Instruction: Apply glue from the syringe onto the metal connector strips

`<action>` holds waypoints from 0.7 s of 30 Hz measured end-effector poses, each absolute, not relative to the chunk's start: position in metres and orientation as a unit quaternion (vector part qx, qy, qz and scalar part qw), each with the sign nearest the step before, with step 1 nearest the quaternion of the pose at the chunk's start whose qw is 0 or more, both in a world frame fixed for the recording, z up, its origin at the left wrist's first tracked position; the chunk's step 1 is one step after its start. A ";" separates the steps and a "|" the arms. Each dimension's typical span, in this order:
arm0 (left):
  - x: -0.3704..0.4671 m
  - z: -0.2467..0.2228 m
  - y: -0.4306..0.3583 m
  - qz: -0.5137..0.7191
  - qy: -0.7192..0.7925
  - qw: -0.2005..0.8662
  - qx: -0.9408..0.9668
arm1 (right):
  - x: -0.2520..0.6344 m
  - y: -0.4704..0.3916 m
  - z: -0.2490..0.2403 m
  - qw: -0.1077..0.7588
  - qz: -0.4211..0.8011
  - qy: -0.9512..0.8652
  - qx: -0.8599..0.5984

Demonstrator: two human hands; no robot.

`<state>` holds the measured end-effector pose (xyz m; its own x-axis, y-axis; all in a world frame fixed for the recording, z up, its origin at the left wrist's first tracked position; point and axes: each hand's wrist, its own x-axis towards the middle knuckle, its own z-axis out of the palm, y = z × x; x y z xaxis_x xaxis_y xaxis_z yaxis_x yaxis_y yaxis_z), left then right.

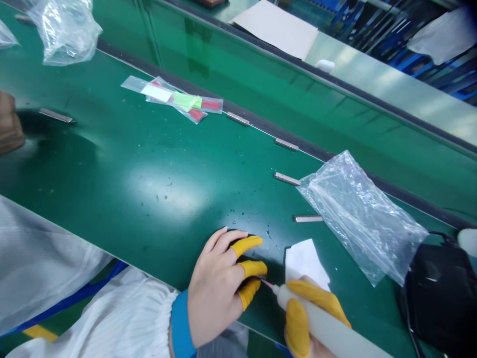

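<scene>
My left hand (221,283), with yellow finger cots on three fingers and a blue band at the wrist, rests low over the green table. Its thumb and fingers close around something dark and too small to make out. In my right hand (309,318), also in yellow cots, is a white bottle (328,325) with a thin pink tip. The tip points left and meets the fingertips of my left hand. A white paper piece (303,261) lies just beyond my right hand.
Thin metal-topped strips, among them one strip (308,219), lie near a clear plastic bag (365,214). Bagged red pieces (197,104) sit by the dark ledge. Another person's hand (9,124) is at the far left. A black device (443,293) stands right.
</scene>
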<state>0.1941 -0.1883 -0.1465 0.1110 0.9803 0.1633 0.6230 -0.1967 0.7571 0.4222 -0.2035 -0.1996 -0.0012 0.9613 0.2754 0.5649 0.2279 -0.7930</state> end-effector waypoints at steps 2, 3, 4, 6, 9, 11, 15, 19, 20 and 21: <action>0.194 -0.146 -0.188 0.335 0.576 0.267 0.696 | 0.423 -0.204 -0.201 0.412 0.241 -0.675 -0.563; 0.194 -0.146 -0.188 0.335 0.576 0.268 0.696 | 0.424 -0.204 -0.201 0.411 0.241 -0.678 -0.559; 0.194 -0.146 -0.188 0.334 0.577 0.269 0.695 | 0.424 -0.203 -0.201 0.412 0.241 -0.681 -0.556; 0.194 -0.145 -0.188 0.335 0.577 0.270 0.694 | 0.424 -0.202 -0.200 0.413 0.241 -0.685 -0.549; 0.194 -0.145 -0.188 0.339 0.576 0.268 0.694 | 0.421 -0.200 -0.199 0.416 0.241 -0.687 -0.545; 0.194 -0.145 -0.188 0.342 0.575 0.267 0.694 | 0.419 -0.200 -0.199 0.421 0.238 -0.683 -0.547; 0.194 -0.146 -0.188 0.337 0.575 0.272 0.694 | 0.418 -0.200 -0.198 0.436 0.231 -0.671 -0.553; 0.194 -0.146 -0.189 0.329 0.578 0.277 0.693 | 0.420 -0.198 -0.196 0.435 0.244 -0.661 -0.561; 0.194 -0.146 -0.188 0.328 0.578 0.277 0.694 | 0.420 -0.198 -0.196 0.436 0.244 -0.658 -0.564; 0.194 -0.146 -0.188 0.329 0.578 0.277 0.693 | 0.419 -0.198 -0.195 0.440 0.240 -0.655 -0.566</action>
